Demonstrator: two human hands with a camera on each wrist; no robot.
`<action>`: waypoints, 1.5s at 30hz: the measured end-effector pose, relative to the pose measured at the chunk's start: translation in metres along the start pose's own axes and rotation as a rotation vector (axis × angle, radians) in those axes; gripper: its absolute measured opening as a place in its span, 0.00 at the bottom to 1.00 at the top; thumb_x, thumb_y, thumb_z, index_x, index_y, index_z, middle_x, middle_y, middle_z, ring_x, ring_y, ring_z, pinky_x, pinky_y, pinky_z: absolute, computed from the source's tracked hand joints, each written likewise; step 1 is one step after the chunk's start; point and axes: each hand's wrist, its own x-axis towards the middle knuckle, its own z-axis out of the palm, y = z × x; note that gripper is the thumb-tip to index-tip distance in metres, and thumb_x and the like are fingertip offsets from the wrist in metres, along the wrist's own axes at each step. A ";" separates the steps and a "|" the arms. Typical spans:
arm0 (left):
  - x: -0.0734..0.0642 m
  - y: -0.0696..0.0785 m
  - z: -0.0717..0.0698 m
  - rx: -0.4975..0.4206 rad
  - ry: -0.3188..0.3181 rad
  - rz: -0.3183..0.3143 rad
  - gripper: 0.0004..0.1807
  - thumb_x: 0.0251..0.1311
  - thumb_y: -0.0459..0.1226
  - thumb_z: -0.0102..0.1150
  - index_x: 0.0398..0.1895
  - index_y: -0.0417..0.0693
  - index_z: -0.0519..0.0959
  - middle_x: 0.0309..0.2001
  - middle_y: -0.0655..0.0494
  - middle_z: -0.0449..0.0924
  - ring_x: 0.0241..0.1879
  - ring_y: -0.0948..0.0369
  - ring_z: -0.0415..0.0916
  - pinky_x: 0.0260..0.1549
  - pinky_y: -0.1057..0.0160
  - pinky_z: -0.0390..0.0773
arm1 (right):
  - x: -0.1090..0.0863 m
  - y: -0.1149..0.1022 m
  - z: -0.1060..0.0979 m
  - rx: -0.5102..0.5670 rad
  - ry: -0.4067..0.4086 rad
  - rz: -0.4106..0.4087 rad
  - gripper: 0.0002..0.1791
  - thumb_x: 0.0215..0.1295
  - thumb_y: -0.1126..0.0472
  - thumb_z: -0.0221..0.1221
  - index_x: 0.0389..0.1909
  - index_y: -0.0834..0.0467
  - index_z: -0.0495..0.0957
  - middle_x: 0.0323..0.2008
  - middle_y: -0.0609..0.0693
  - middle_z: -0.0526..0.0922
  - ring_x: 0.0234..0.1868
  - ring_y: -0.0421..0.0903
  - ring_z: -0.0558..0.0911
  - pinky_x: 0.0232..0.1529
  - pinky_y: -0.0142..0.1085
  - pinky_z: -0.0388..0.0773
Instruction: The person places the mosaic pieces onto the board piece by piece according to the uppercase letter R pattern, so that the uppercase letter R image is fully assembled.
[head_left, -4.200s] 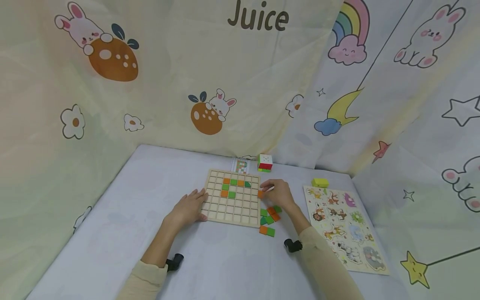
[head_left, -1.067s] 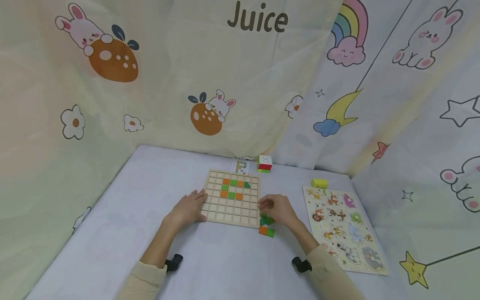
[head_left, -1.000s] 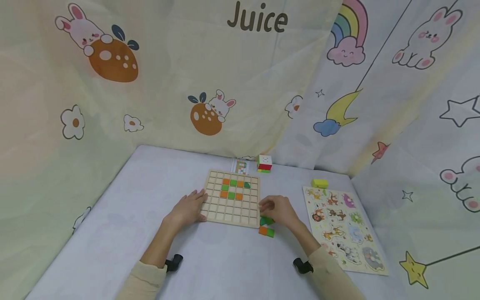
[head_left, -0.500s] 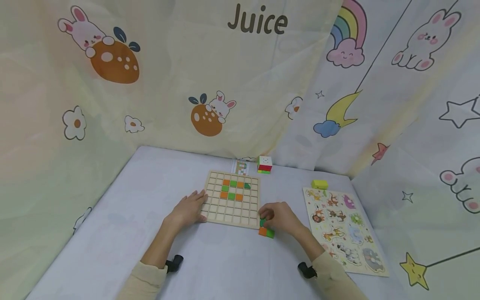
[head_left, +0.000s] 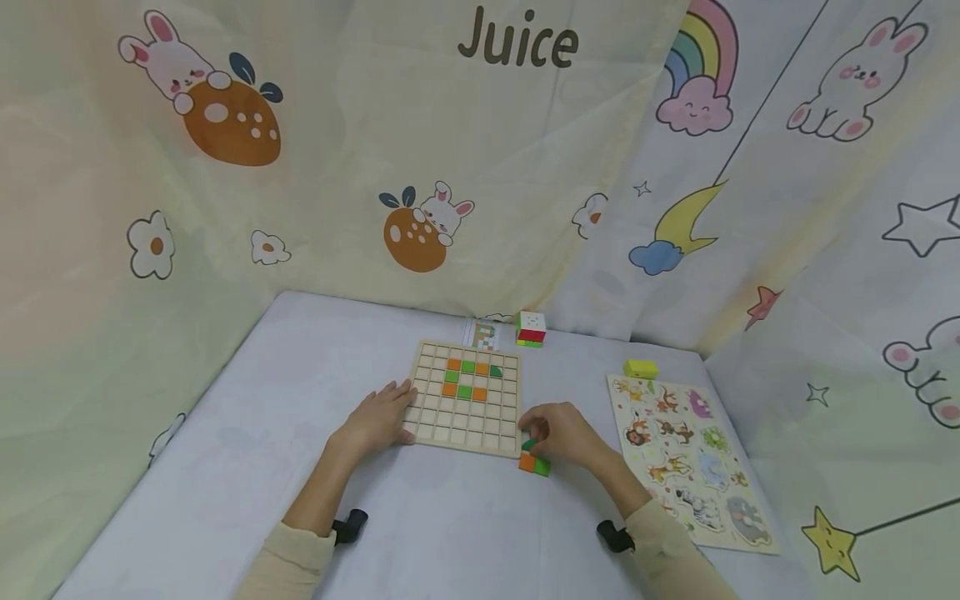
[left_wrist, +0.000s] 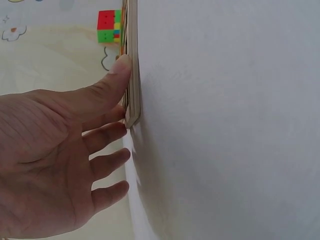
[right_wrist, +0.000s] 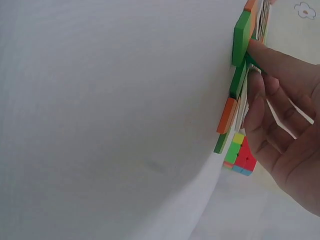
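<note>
Beside the right edge of the pale, squarish wooden board, a dark green tile is being pinched in the grip of the right hand, its long axis being obscured by fingers. The board's side edges are being pointed forward; its left edge is being touched by the left hand, fingers extended, and orange and green tiles are being held in its grid

Tiles partly behind right hand
</note>
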 end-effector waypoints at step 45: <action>0.002 -0.001 0.003 -0.013 0.005 -0.004 0.47 0.55 0.42 0.76 0.76 0.34 0.66 0.80 0.38 0.57 0.80 0.40 0.52 0.76 0.36 0.56 | 0.029 -0.019 0.000 0.141 0.194 0.005 0.17 0.68 0.70 0.65 0.54 0.54 0.87 0.44 0.46 0.85 0.40 0.42 0.84 0.38 0.36 0.85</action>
